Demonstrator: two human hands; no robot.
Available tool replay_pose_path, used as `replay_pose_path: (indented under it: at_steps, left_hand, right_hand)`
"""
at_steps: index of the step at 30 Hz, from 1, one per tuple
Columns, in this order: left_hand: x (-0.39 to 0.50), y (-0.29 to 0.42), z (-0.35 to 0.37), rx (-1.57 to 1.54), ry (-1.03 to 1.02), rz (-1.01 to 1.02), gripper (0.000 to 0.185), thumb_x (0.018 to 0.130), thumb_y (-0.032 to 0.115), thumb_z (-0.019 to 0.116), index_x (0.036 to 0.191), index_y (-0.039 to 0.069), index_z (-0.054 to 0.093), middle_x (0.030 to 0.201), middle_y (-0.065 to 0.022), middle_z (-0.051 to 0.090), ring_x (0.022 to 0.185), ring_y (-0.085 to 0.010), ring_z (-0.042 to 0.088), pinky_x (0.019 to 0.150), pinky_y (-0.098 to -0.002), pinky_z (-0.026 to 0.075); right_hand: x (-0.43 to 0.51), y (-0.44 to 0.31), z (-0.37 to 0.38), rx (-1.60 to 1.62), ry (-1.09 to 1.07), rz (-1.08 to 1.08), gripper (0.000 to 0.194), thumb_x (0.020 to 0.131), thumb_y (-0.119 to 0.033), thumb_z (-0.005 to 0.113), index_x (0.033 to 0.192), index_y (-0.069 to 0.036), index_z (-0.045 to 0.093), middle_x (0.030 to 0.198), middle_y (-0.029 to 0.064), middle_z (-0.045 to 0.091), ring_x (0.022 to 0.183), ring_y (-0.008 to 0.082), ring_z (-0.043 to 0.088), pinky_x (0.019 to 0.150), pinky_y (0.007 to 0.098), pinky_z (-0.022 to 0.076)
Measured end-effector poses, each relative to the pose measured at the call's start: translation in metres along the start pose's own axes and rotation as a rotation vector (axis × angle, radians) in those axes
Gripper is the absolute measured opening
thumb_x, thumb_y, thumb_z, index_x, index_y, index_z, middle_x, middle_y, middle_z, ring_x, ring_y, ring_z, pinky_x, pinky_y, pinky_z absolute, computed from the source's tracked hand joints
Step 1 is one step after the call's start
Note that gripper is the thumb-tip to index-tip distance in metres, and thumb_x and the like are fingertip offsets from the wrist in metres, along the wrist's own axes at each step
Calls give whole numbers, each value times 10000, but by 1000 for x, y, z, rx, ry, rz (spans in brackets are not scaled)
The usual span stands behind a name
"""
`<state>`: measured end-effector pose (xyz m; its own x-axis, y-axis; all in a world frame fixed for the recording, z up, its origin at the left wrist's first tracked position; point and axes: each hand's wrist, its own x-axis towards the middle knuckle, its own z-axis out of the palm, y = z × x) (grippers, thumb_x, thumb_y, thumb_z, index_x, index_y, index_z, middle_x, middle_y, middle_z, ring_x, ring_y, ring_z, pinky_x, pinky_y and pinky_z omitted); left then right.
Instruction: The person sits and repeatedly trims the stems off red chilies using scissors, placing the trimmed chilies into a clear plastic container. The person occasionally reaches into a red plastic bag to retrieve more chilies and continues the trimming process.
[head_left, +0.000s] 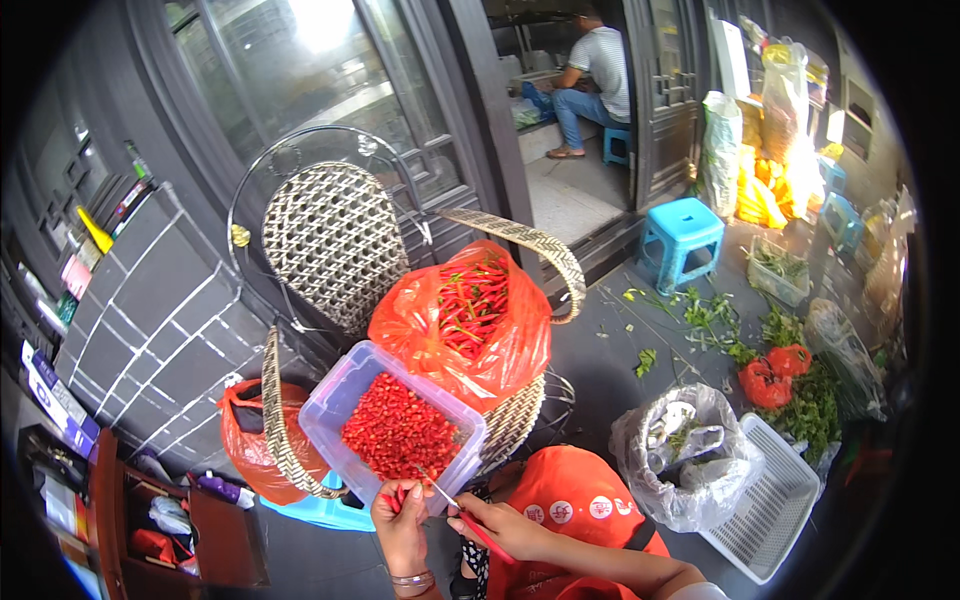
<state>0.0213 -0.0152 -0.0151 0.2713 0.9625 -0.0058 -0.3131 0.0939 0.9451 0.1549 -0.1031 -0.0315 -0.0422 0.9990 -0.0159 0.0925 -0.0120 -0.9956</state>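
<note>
At the near edge of a translucent plastic box, my left hand holds red chili peppers between its fingers. My right hand grips red-handled scissors, whose blades reach toward the fingertips of my left hand. Cut pieces of red chili lie heaped in the box. Behind it, an open red plastic bag full of whole red chilies rests on a woven wicker chair.
A blue stool stands behind scattered greens at right. A lined waste bin and a white slotted basket are near my right side. Another red bag hangs left of the box. Through the doorway, a person sits on a stool.
</note>
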Motion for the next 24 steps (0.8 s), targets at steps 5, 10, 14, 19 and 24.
replay_pose_path:
  at_steps: [5,10,14,19,24]
  left_hand:
    - [9,6,14,-195,24,-168,157,928,174,512,1050,76,506,681,-23,495,494,-50,339,435,-186,263]
    - [6,9,20,-517,-77,-332,182,918,124,519,986,-39,474,983,-141,480,763,-146,393,684,-257,357]
    - [7,-3,30,-566,-137,-333,231,919,214,526,1028,11,509,896,-94,535,602,-101,384,510,-215,325]
    - [-5,-8,40,-164,-131,-115,214,957,244,453,1094,83,489,640,7,435,490,-41,321,445,-183,248]
    - [-14,0,36,7,-137,-72,94,915,70,482,960,53,402,682,-50,509,500,-51,342,452,-192,272]
  right_hand:
    - [-60,36,-45,521,444,-19,237,976,-298,388,1046,-81,455,712,13,518,575,102,526,492,232,411]
    - [-149,83,-109,1200,1064,147,404,936,-466,390,1010,-72,446,763,103,539,647,243,566,600,371,490]
    - [-159,85,-103,1212,1100,177,449,903,-506,438,1016,-72,443,785,127,545,696,289,566,689,432,482]
    - [-100,44,-61,646,545,16,287,990,-297,342,1114,-51,421,803,64,550,708,138,563,668,257,466]
    - [-47,11,-23,205,161,-47,318,962,-308,424,1149,-51,421,908,64,554,851,165,568,780,286,435]
